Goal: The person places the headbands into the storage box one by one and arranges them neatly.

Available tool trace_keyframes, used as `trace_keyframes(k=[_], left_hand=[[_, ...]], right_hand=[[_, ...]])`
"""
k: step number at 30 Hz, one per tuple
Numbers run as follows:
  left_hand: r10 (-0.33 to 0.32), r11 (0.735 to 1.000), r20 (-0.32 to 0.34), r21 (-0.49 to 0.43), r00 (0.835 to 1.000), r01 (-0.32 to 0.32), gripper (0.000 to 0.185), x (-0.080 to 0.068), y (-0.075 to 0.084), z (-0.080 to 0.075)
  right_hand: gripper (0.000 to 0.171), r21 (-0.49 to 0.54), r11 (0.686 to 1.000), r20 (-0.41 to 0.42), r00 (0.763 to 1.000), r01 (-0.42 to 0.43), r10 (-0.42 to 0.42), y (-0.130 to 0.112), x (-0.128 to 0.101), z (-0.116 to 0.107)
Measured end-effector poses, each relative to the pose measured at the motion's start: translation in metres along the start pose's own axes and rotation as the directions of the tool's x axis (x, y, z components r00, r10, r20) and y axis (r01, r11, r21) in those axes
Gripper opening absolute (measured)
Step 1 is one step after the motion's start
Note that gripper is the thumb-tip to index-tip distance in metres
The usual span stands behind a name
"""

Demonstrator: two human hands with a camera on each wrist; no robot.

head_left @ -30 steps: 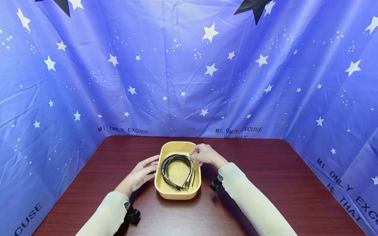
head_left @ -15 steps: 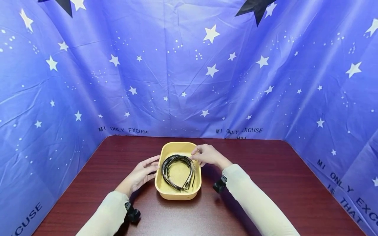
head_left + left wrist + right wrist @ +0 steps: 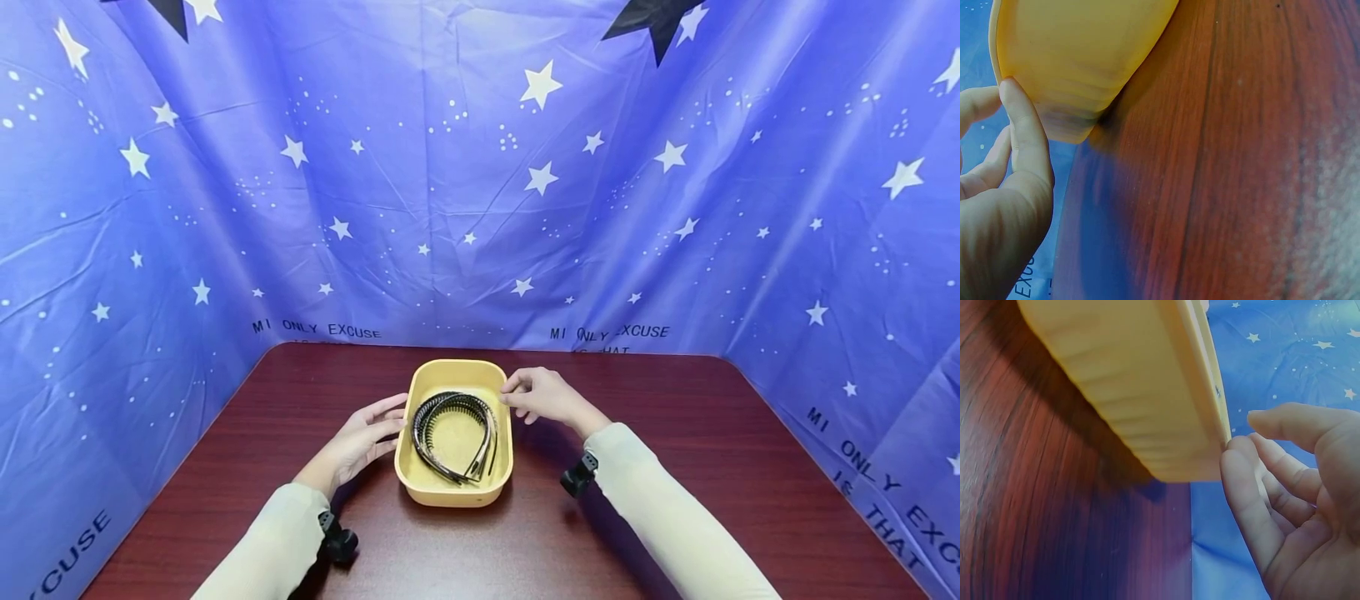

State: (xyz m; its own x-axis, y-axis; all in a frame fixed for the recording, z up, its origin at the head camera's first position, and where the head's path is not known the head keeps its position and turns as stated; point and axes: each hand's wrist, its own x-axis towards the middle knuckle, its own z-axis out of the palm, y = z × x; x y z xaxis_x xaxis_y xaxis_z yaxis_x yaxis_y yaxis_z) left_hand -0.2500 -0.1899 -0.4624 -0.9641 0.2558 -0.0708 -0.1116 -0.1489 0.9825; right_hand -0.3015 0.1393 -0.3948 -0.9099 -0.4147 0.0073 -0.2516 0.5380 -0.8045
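Note:
A yellow plastic box [image 3: 454, 498] stands on the table with several dark toothed headbands [image 3: 422, 437] lying in it, overlapping one another. Along the box's left side is my left hand [image 3: 358, 442], its fingertips touching the wall near the rim; the left wrist view shows extended fingers [image 3: 1030, 150] against the yellow side. My right hand [image 3: 549, 395] is by the right rim, fingers loosely bent, nothing held. In the right wrist view its thumb [image 3: 1285, 420] stands apart from the other fingers, and one fingertip meets or nearly meets the rim. Neither wrist view shows the headbands.
The box sits around the middle of a dark red wood-grain table [image 3: 652, 467]. A blue curtain [image 3: 480, 167] with stars and printed lettering hangs close behind the table and along both sides. Black cameras [image 3: 577, 475] are strapped at both wrists.
My right hand has drawn back to the right, from over the headbands to the box's right rim. The left hand stays beside the box, which has hardly moved.

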Motion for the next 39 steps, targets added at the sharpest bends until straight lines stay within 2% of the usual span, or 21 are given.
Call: trace_keyframes(k=[27,34,39], left_hand=[[-0.001,1.000,-0.006,0.016,1.000,0.001,0.062,0.004,0.000,0.002],[-0.007,0.998,0.035,0.063,0.999,0.005,0.062,0.003,0.002,-0.002],[-0.029,0.994,0.013,0.110,1.000,0.027,0.058,0.003,0.005,-0.005]], right_hand=[[0.016,-0.002,0.999,-0.076,0.997,-0.035,0.035,0.043,-0.035,-0.033],[0.017,-0.001,0.999,-0.092,0.995,-0.042,0.042,0.056,-0.048,-0.044],[0.019,-0.011,0.999,-0.117,0.992,-0.042,0.040,0.065,-0.058,-0.050]])
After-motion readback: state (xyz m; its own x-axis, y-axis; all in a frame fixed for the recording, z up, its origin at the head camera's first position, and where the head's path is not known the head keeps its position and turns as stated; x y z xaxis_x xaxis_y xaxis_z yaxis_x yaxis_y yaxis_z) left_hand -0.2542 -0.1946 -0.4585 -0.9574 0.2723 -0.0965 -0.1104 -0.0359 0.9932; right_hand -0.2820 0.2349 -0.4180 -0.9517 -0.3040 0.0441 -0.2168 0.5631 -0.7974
